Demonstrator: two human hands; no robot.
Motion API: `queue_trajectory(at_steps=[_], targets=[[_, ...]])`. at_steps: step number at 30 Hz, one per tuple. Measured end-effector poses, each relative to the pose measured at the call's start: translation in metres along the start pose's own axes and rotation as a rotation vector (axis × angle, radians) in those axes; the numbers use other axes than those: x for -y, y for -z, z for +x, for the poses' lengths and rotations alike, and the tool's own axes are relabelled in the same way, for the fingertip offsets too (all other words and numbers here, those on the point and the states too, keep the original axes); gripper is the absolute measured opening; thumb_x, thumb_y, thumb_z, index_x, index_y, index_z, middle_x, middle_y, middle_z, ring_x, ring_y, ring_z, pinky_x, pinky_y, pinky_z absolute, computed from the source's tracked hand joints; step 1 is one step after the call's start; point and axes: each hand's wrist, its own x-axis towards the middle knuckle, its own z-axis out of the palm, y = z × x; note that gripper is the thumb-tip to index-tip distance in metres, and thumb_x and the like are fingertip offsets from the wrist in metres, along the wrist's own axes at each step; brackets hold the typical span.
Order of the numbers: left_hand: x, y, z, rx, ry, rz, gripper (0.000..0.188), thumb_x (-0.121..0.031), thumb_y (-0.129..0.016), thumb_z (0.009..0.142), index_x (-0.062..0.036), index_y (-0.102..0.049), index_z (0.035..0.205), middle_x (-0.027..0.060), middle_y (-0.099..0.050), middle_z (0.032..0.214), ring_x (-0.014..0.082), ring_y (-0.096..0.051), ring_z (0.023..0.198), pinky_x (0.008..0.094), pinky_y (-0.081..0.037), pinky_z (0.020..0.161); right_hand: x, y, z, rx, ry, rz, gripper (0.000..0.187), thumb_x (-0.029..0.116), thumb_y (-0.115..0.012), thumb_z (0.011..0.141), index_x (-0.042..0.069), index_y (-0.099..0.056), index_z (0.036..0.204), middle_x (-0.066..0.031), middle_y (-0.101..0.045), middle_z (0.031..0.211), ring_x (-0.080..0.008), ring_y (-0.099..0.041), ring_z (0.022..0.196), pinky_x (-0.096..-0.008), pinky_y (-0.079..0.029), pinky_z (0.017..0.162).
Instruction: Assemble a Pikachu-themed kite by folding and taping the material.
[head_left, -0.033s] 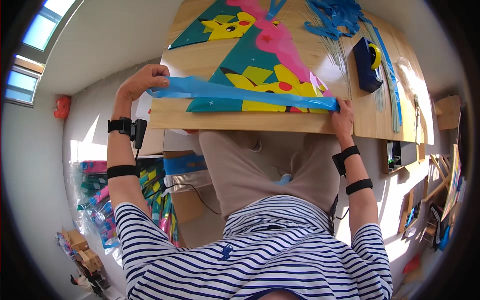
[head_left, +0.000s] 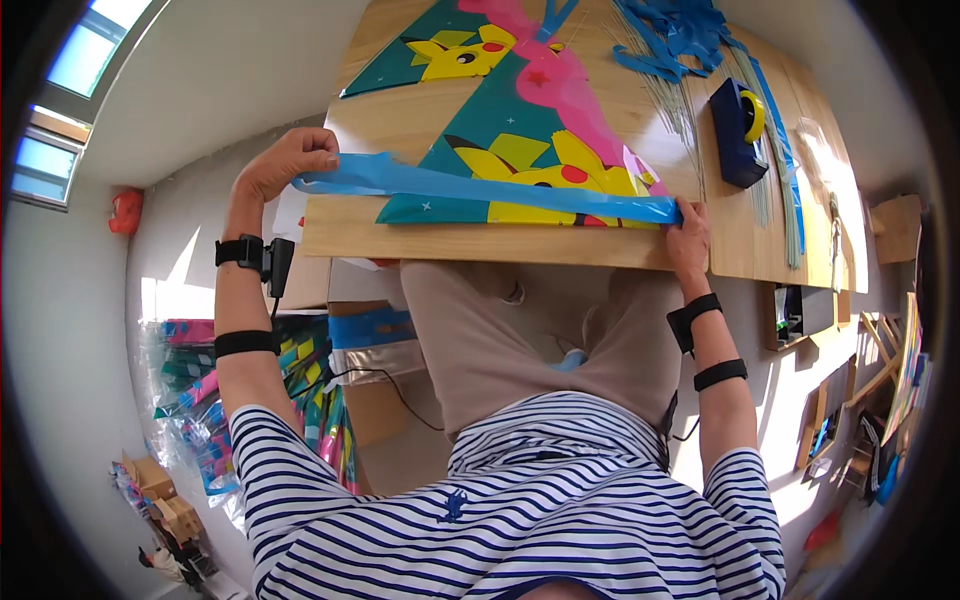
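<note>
A long strip of blue plastic film (head_left: pixel 480 190) stretches between my hands across the near edge of the table. Its left end is pinched in my left hand (head_left: pixel 292 163), just off the table's left edge. The other end is gripped by my right hand (head_left: pixel 688 237) at the near right, by the corner of a printed sheet. Under the strip lies that triangular sheet (head_left: pixel 480 135), green, pink and yellow with a cartoon figure. Another similar printed sheet (head_left: pixel 400 75) lies farther back on the left.
On the wooden table (head_left: pixel 630 250), a dark blue tape dispenser (head_left: pixel 735 140) with yellow tape stands at the right. Thin pale rods (head_left: pixel 672 110) and a heap of blue strips (head_left: pixel 685 35) lie behind. Colourful folded sheets in clear plastic (head_left: pixel 215 400) rest at the lower left.
Hardly anything differs: the view has shifted very slightly, and both hands keep hold of the blue strip in the same place.
</note>
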Motion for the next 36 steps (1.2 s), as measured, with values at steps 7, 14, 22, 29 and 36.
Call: queue_trajectory(at_steps=[7,14,22,29,36], targets=[[0.002,0.012,-0.017,-0.205,-0.054,0.129,0.018,-0.010,-0.079,0.076,-0.0104,-0.061,0.081,-0.0060,-0.057,0.076,0.0057,-0.053,0.073,0.0223,-0.040,0.066,-0.003,-0.004,0.002,-0.010,0.039,0.000,0.040,0.000,-0.074,0.078,0.002,-0.072,0.119,-0.0160,-0.065,0.105,-0.0362,-0.063,0.101,-0.0425,-0.050,0.092],[-0.009,0.002,-0.008,-0.726,-0.251,1.007,0.017,-0.001,-0.072,0.078,-0.0085,-0.061,0.088,0.0058,-0.064,0.085,0.0250,-0.063,0.086,0.0466,-0.045,0.099,-0.001,-0.002,0.000,-0.011,0.038,-0.027,0.038,0.001,-0.072,0.081,0.001,-0.072,0.119,-0.0161,-0.065,0.106,-0.0365,-0.063,0.102,-0.0423,-0.050,0.092],[0.124,-0.023,0.010,-0.789,-0.001,1.143,0.018,-0.003,-0.071,0.082,-0.0121,-0.062,0.094,0.0062,-0.067,0.095,0.0308,-0.065,0.105,0.0608,-0.032,0.114,-0.003,-0.002,0.000,0.017,0.000,-0.008,0.041,-0.002,-0.068,0.082,0.001,-0.070,0.122,-0.0164,-0.064,0.108,-0.0363,-0.063,0.104,-0.0415,-0.050,0.093],[0.196,-0.051,0.021,-0.625,0.282,0.852,0.017,0.000,-0.061,0.085,-0.0138,-0.064,0.094,0.0060,-0.069,0.102,0.0315,-0.065,0.107,0.0691,-0.034,0.106,-0.007,-0.003,0.001,0.034,-0.007,-0.011,0.043,-0.005,-0.066,0.081,0.002,-0.070,0.123,-0.0175,-0.064,0.109,-0.0372,-0.063,0.104,-0.0421,-0.050,0.093],[0.179,-0.039,0.028,-0.606,0.360,0.905,0.017,-0.001,-0.058,0.087,-0.0128,-0.069,0.095,0.0068,-0.072,0.100,0.0311,-0.066,0.108,0.0652,-0.036,0.102,-0.009,-0.004,0.000,0.027,0.008,-0.045,0.041,-0.003,-0.068,0.082,0.003,-0.070,0.123,-0.0176,-0.064,0.108,-0.0376,-0.062,0.102,-0.0430,-0.050,0.092]])
